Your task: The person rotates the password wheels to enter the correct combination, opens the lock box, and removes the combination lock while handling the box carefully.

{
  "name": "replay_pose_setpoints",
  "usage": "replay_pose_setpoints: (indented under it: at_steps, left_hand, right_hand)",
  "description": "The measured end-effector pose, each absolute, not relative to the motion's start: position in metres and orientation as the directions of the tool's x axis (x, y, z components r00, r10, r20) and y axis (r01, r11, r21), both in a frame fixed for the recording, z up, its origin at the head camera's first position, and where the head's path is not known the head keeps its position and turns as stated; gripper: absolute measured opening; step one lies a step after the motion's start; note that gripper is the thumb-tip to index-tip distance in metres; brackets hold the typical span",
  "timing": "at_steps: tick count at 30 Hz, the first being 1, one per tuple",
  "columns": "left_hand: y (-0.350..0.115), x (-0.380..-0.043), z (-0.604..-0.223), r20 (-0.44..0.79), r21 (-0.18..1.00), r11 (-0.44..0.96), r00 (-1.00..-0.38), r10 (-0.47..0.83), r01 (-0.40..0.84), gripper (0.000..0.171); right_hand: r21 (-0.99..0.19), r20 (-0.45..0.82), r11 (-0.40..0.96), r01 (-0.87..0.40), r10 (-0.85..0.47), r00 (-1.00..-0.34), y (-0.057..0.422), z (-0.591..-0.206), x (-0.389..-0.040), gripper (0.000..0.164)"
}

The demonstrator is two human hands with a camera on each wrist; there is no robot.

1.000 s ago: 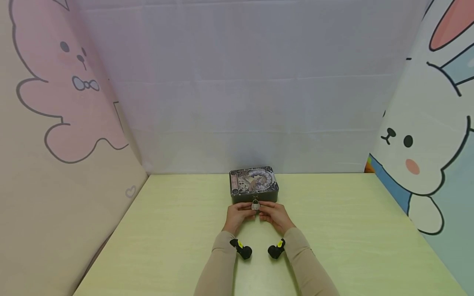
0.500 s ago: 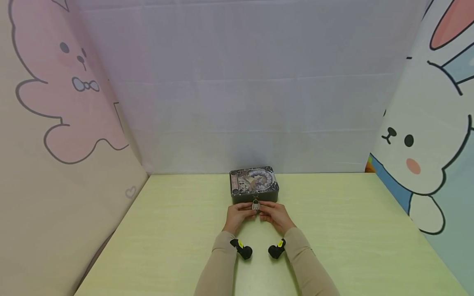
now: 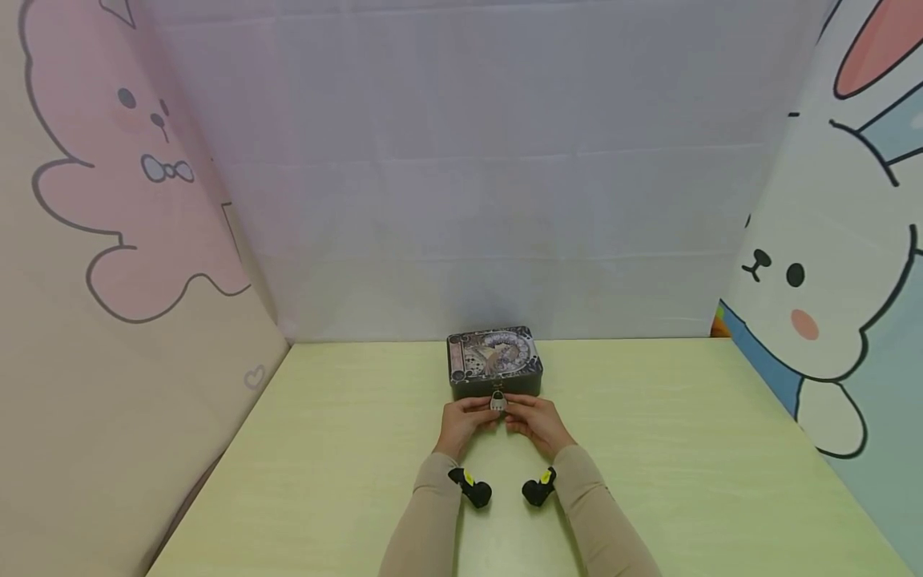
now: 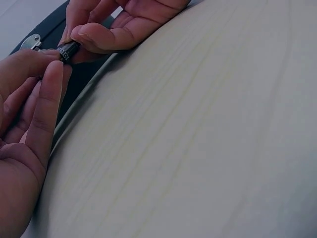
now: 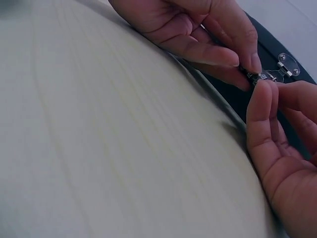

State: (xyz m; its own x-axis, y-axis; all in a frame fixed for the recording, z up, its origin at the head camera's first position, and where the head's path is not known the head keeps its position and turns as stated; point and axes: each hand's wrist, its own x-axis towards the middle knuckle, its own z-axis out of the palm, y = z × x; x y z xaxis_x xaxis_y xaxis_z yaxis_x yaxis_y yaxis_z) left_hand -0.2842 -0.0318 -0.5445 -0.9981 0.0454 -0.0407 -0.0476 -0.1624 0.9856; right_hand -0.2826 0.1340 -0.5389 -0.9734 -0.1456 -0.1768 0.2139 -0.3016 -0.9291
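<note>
A small silver combination padlock [image 3: 498, 403] hangs at the front of a dark tin box [image 3: 494, 387] with an ornate picture on its lid. My left hand [image 3: 460, 423] pinches the padlock from the left between thumb and fingers. From the other side my right hand [image 3: 539, 421] pinches it too. Number dials on the padlock [image 4: 68, 51] show between the fingertips in the left wrist view. A metal hasp [image 5: 289, 65] sits on the box front, with the shackle running to it in the right wrist view. Fingers hide much of the lock body.
The box stands near the back edge of a pale yellow-green table [image 3: 346, 465], close to a white backdrop [image 3: 490, 176]. Cartoon-printed panels rise at the left [image 3: 159, 264] and right [image 3: 808, 304]. Black wrist cameras are strapped over both beige sleeves [image 3: 425, 521].
</note>
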Motion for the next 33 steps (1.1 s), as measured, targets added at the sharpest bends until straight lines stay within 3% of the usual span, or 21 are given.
replay_pose_setpoints:
  at_steps: [33]
  left_hand:
    - [-0.0332,-0.2846,-0.5456,-0.026,0.984,-0.172,-0.997,0.072,-0.038,0.036]
  right_hand:
    - [-0.928,-0.172,-0.309,0.208,-0.142,-0.975,0.1344,-0.5403,-0.2823,0.041]
